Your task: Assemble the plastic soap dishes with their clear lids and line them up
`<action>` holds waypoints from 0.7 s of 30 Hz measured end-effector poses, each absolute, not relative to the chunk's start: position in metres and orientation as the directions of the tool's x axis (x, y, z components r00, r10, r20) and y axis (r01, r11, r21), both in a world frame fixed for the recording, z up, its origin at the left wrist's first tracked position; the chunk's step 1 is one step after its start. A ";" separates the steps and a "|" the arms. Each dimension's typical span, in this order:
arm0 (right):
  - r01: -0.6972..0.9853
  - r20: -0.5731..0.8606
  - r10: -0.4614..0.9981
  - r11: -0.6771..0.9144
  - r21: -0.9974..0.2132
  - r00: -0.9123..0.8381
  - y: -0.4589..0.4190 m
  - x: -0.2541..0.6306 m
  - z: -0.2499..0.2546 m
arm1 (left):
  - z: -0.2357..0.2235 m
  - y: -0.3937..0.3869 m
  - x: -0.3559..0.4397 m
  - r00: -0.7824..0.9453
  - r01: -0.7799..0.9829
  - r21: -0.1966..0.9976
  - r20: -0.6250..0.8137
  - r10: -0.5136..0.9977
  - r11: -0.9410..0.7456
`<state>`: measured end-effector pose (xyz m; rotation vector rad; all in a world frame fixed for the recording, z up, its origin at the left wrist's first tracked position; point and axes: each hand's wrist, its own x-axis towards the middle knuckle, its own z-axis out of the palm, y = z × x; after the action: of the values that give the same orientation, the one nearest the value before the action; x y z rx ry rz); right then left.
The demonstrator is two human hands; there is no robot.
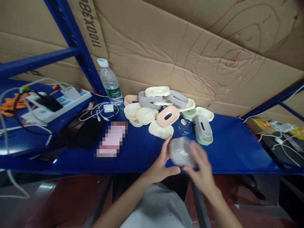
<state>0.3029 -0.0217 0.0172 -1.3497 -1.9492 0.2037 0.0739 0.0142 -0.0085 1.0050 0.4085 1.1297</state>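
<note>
My right hand (200, 163) grips a light grey, rounded plastic piece (180, 151), blurred by motion, above the front part of the blue shelf. To its left is my left hand (163, 163), thumb and fingers spread; whether its fingers touch the piece I cannot tell. Just beyond my hands lies a pile of oval plastic parts: a peach one with a slot (168, 116), a cream tray (161, 130) and grey shells (177, 98). A clear oval cover (184, 126) lies beside them. At the pile's right, a grey slotted part (203, 126) rests on a green one (205, 140).
A water bottle (110, 83) stands at the back left. A pixelated, phone-shaped object (112, 139) lies near a white charger with cable (108, 108). A power strip (55, 106) is further left. Cardboard (166, 41) backs the blue shelf (234, 142); blue posts (71, 38) flank it.
</note>
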 end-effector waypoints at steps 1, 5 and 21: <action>0.693 0.495 0.840 0.494 -0.526 -0.222 -0.022 0.277 0.016 | -0.010 0.014 0.072 0.375 -0.606 0.791 0.194 0.907 0.082; 0.529 0.443 0.844 0.535 -0.658 -0.303 0.008 0.247 0.029 | -0.013 0.013 0.065 0.187 -0.725 0.680 0.040 0.982 0.110; 0.549 0.672 0.691 0.682 -0.484 -0.267 0.152 0.268 0.086 | -0.014 0.012 0.066 0.173 -0.802 0.568 -0.076 0.982 0.185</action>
<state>0.2677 0.1521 0.0862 -0.9628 -1.9478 0.1893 0.0663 0.0124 -0.0138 0.4503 0.4811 1.3267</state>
